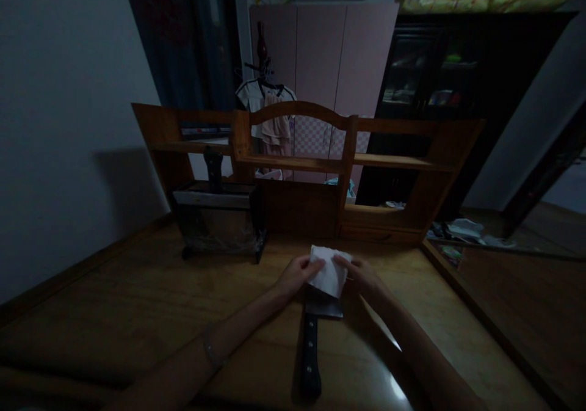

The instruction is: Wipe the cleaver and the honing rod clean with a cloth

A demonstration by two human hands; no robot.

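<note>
A white folded tissue (328, 269) is held just above the wooden table (137, 313), pinched from both sides. My left hand (296, 276) grips its left edge and my right hand (363, 275) grips its right edge. Under the tissue lies a cleaver (313, 344) flat on the table. Its black riveted handle points toward me and its steel blade is partly covered by the tissue.
A knife block (218, 215) with one dark handle sticking up stands at the back left. Behind the hands rises a wooden shelf unit (297, 160). The table's right edge (462, 289) drops off; papers lie beyond it. The room is dim.
</note>
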